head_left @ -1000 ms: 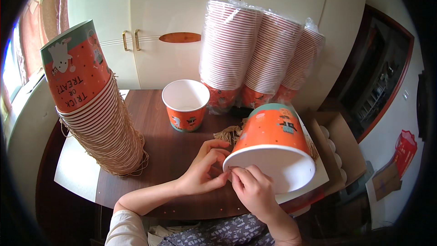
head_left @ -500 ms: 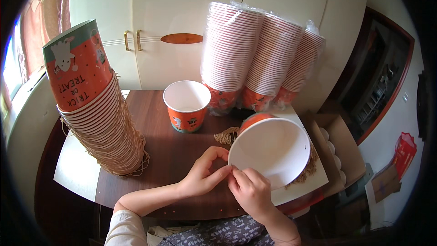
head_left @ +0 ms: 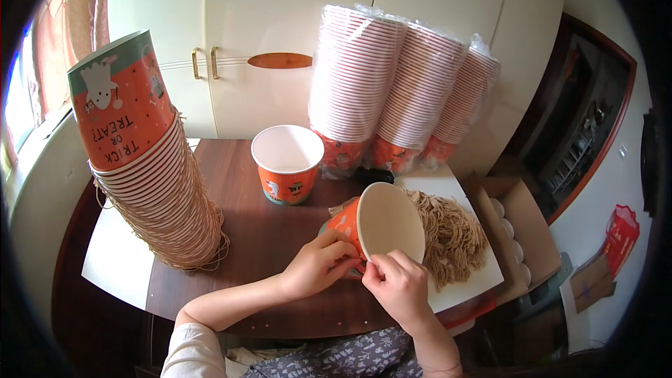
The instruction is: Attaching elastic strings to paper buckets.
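An orange paper bucket with a white inside lies tilted on its side above the table, its mouth facing right. My left hand is closed at its outer wall just below the rim. My right hand pinches the near edge of the rim, thumb and fingertips together. Any cord between my fingertips is too small to make out. Right of the bucket lies a heap of tan cords. Beyond my left hand a second paper bucket stands upright with its mouth up.
At the left leans a tall stack of upside-down buckets with tan cords hanging from them. Several nested bucket stacks in clear plastic stand at the back. A cardboard box holding white round items sits right of the table. Cream cabinets close off the back.
The bucket in my hands has turned: its mouth swung from facing me to facing right, showing its orange side. More of the cord heap shows. My hands have shifted slightly.
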Available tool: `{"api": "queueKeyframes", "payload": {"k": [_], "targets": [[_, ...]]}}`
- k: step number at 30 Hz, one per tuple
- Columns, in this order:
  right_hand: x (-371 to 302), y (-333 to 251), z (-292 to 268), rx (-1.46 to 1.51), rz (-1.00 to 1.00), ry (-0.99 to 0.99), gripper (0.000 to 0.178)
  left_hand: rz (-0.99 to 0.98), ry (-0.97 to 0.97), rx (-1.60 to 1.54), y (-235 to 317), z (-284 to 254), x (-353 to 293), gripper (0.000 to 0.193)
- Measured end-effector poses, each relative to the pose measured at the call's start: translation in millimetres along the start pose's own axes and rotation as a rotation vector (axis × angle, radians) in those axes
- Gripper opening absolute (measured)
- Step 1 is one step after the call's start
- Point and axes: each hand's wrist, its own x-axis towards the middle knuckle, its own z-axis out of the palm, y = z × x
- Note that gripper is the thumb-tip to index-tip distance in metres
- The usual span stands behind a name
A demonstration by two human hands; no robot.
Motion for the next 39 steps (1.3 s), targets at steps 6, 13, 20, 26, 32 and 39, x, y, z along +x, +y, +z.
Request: {"api": "queueKeyframes", "payload": {"k": [6, 13, 20, 26, 32, 39], "targets": [[1, 4, -5, 0.073, 0.053, -0.168, 0.015, -0.152, -0.111, -0.134, 5, -13, 7, 0.011], [8, 9, -22, 0.308, 0.220, -0.337, 0.021, -0.136, -0.291, -0.200, 0, -48, 14, 0.006], [7, 10, -16, 0.441, 0.248, -0.347, 0.019, -0.401, -0.440, -0.619, -3, -61, 10, 0.011], [6, 13, -10, 0.408, 0.270, -0.408, 0.019, -0.020, -0.482, -0.319, 8, -73, 18, 0.011], [7, 25, -9, 0.505, 0.368, -0.452, 0.017, -0.331, -0.478, -0.523, 5, -76, 15, 0.009], [7, 20, -11, 0.425, 0.171, -0.575, 0.036, -0.449, -0.452, -0.911, -4, -64, 17, 0.013]]}}
